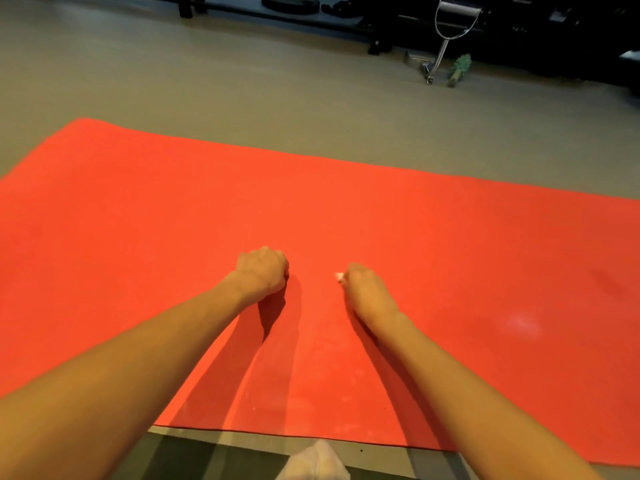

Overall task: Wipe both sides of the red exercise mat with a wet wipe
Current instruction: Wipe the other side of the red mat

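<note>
The red exercise mat (381, 209) lies flat on the floor and fills the middle of the view. My right hand (363, 289) rests on the mat with its fingers curled round a white wet wipe (339, 277); only a small corner of the wipe shows at the fingertips. My left hand (261, 271) rests on the mat a little to the left as a closed fist, and nothing shows in it. A pale sheen marks the mat at the right.
Grey floor (207, 81) surrounds the mat. Dark gym equipment stands along the far edge, with a metal cable handle (450, 26), a weight plate (289, 3) and a small green object (460, 69). Something white (313, 462) sits at the bottom edge, near me.
</note>
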